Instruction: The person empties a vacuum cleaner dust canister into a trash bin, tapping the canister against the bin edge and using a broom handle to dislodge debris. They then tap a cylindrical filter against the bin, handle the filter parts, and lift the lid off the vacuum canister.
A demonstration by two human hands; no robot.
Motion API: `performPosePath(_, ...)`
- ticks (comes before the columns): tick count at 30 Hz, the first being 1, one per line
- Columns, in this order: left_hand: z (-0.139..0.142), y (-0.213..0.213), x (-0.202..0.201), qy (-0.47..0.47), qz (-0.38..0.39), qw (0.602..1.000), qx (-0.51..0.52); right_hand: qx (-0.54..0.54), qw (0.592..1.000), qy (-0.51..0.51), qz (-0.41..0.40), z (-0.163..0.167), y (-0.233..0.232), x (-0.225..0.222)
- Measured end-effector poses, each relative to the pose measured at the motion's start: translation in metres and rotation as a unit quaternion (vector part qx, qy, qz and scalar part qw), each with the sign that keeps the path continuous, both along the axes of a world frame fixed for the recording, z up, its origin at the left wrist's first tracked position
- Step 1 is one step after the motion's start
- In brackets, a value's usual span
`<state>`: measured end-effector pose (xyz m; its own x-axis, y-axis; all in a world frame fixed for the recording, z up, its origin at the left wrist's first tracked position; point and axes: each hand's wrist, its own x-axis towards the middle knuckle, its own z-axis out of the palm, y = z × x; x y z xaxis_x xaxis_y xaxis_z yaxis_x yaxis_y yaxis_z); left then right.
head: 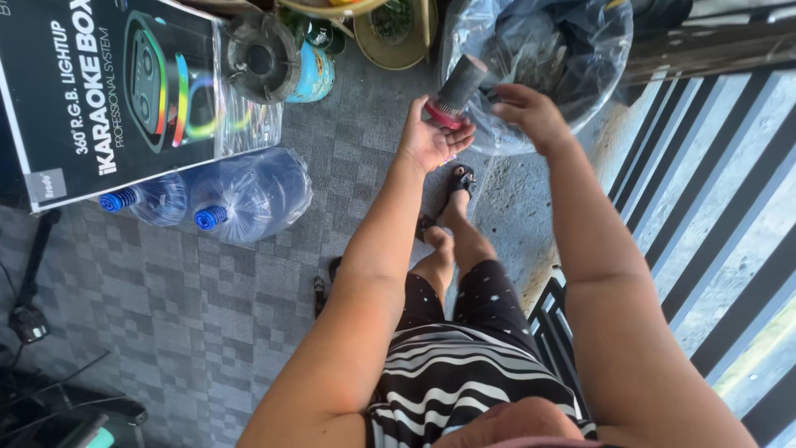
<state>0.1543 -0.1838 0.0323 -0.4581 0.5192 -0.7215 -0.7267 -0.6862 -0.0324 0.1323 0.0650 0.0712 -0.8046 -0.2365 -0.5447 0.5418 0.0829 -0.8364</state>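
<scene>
My left hand [431, 137] is palm-up and holds a grey cylinder with a red rim [454, 91] by its lower end. My right hand [531, 112] is just right of it, fingers curled and reaching toward the cylinder's upper end, touching or nearly touching it. Both hands are held out in front of me over a clear plastic bag [564, 58] full of grey stuff. Below them I see my legs and sandalled feet [460, 178] on the floor.
Two large clear water bottles with blue caps [240, 195] lie on the grey checked floor. A big printed speaker box [99, 91] leans at the left. A blue pot [311, 75] and round dishes sit at the back. A black railing [713, 216] runs along the right.
</scene>
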Motion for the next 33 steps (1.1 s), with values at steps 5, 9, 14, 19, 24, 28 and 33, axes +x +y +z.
performPosePath(5, 0.008, 0.020, 0.006, 0.033, -0.074, 0.997, -0.012, -0.010, 0.999, -0.002, 0.041, 0.009, -0.024, 0.017)
performPosePath(9, 0.007, 0.030, 0.002, 0.049, -0.102, 0.993, -0.033, 0.038, 0.997, 0.064, 0.013, -0.007, -0.016, 0.012)
performPosePath(14, -0.022, 0.042, -0.002, 0.029, -0.078, 0.995, -0.051, 0.306, 0.934, 0.116, 0.146, -0.052, 0.032, -0.016)
performPosePath(19, -0.079, 0.002, 0.032, -0.028, -0.014, 0.996, -0.086, 0.525, 0.829, -0.052, -0.184, -0.108, 0.125, -0.014)
performPosePath(24, -0.130, -0.073, 0.119, 0.006, 0.201, 0.968, -0.153, 0.354, 0.823, 0.292, -0.335, -0.178, 0.086, 0.037)
performPosePath(28, -0.184, -0.102, 0.157, -0.063, 0.232, 0.939, -0.248, 0.404, 0.823, 0.336, 0.215, -0.245, -0.065, 0.135)
performPosePath(33, -0.258, -0.112, 0.165, -0.043, 0.226, 0.938, -0.258, 0.477, 0.694, 0.225, 0.490, -0.337, -0.131, 0.168)
